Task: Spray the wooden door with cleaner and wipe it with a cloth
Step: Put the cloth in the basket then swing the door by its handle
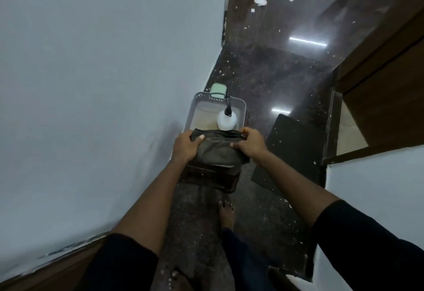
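Note:
A folded dark olive cloth [218, 151] is held over the near end of a grey plastic basket [238, 104] on the floor. My left hand [184, 146] grips the cloth's left edge, thumb on top. My right hand [251, 141] grips its right edge. Inside the basket stands a white spray bottle [226, 120] with a black nozzle, just beyond the cloth. The wooden door [385, 89] with its dark frame is on the right, partly out of view.
A white wall [103, 84] runs close along the left. A dark mat [291, 151] lies on the glossy dark floor by the doorway. Scraps of white litter [260, 1] dot the floor ahead. My bare foot [226, 215] stands behind the basket. A pale green object [218, 89] sits past the basket.

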